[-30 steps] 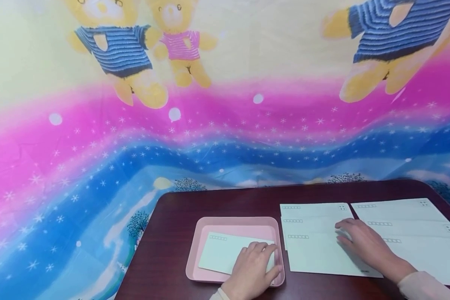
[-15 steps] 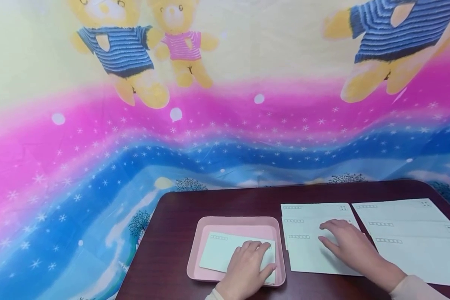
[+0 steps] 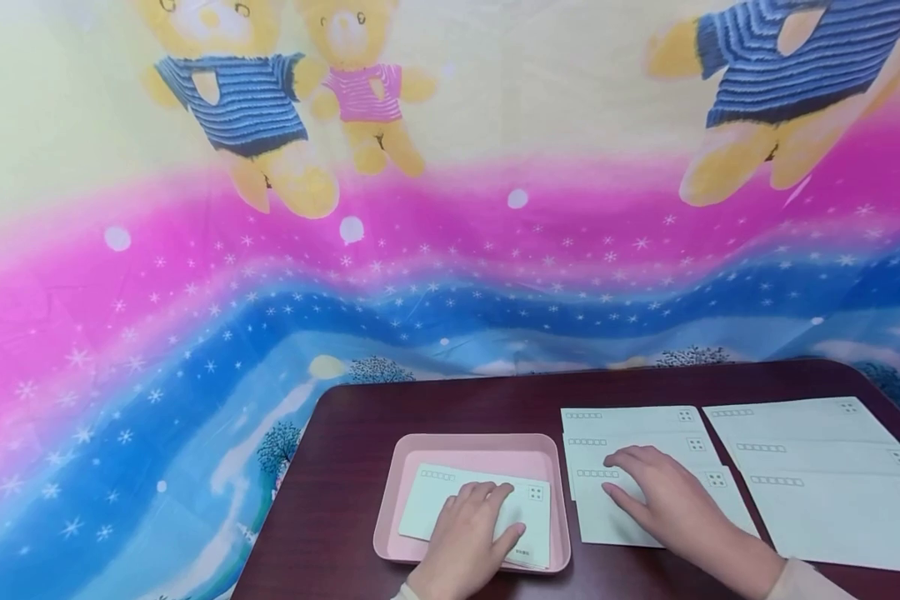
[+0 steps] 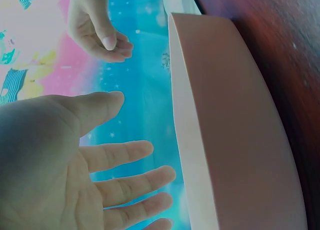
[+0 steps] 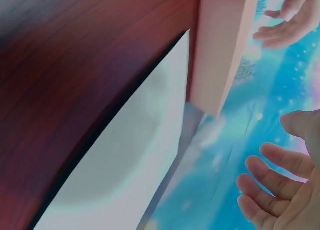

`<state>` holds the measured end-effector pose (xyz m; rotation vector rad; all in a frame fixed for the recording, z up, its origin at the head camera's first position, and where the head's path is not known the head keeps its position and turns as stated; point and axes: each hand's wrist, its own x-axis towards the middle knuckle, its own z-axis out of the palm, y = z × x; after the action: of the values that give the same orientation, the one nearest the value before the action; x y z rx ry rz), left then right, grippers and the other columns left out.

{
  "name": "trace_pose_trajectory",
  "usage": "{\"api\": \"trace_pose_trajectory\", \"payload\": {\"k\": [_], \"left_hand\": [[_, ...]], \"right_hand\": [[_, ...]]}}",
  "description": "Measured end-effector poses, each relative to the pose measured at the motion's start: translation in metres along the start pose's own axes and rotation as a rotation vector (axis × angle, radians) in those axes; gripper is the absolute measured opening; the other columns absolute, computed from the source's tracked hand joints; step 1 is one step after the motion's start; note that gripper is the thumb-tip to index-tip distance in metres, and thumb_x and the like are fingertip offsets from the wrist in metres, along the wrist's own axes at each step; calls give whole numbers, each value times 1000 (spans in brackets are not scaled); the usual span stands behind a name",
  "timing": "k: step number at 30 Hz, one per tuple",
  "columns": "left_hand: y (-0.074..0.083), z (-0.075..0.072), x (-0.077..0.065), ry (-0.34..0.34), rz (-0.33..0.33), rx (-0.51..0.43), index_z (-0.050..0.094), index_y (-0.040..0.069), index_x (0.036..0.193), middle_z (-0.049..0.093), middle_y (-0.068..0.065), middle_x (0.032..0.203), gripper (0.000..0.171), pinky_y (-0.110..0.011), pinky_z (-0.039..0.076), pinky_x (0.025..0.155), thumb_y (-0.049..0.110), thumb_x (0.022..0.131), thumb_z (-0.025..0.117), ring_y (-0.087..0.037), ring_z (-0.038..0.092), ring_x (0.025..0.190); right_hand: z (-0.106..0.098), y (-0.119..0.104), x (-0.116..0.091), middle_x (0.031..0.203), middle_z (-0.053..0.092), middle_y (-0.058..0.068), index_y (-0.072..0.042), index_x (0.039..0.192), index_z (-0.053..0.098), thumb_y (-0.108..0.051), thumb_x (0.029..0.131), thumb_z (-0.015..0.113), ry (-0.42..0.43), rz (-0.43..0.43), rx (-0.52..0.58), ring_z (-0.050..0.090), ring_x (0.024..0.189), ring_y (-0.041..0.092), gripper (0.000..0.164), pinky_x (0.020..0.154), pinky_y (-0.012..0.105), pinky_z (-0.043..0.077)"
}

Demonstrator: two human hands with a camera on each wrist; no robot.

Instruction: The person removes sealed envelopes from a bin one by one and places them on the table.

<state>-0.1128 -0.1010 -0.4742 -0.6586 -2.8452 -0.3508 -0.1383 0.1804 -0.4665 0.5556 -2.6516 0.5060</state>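
In the head view, pale envelopes (image 3: 427, 510) printed with postcode boxes lie slightly askew in a pink tray (image 3: 381, 529). Over their right part hovers my left hand (image 3: 461, 537), fingers spread and relaxed. The left wrist view shows this left hand (image 4: 115, 175) apart from the tray wall (image 4: 240, 130), palm bare. My right hand (image 3: 671, 504), fingers loosely bent, is above the nearer column of overlapping envelopes (image 3: 600, 518). Nothing is in the right hand (image 5: 280, 185) in the right wrist view, where a gap separates it from the envelope (image 5: 135, 135).
A second column of overlapping envelopes (image 3: 832, 517) lies at the right of the dark wooden table (image 3: 307, 517). Close to the tray's right side is the nearer column's left edge. A printed cloth (image 3: 450, 250) with teddy bears hangs behind the table.
Both hands have moved left. The right hand uncovered stamp boxes on the nearer column, and the left hand uncovered the right end of the envelope in the tray. The envelopes stay in place.
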Motion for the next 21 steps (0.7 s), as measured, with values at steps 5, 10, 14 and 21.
{"api": "trace_pose_trajectory", "payload": {"k": [5, 10, 14, 21], "left_hand": [[-8, 0, -4, 0, -18, -1, 65, 17, 131, 69, -1, 123, 43, -38, 51, 89, 41, 95, 67, -20, 62, 116], [-13, 1, -9, -13, -23, 14, 64, 17, 131, 69, -1, 124, 44, -38, 51, 89, 42, 95, 67, -21, 62, 117], [-18, 2, -12, -11, -31, 15, 64, 16, 131, 69, -1, 124, 44, -39, 51, 89, 42, 94, 67, -22, 62, 117], [-26, 3, -17, 6, -27, 40, 65, 15, 128, 70, -2, 121, 44, -39, 52, 88, 42, 93, 68, -22, 63, 115]], "right_hand": [[6, -14, 3, 101, 73, -6, -20, 102, 73, -25, 82, 83, 3, -12, 10, 69, 97, 17, 23, 84, 41, 57], [13, -25, 3, 101, 72, -8, -21, 103, 73, -26, 83, 83, -28, -14, 31, 69, 98, 15, 23, 83, 39, 58], [18, -35, 3, 102, 72, -8, -21, 103, 73, -27, 84, 82, -61, -23, 48, 68, 98, 14, 22, 84, 38, 57], [31, -48, 2, 100, 71, -8, -18, 102, 74, -24, 82, 83, -69, -82, 62, 66, 95, 12, 24, 82, 36, 56]]}}
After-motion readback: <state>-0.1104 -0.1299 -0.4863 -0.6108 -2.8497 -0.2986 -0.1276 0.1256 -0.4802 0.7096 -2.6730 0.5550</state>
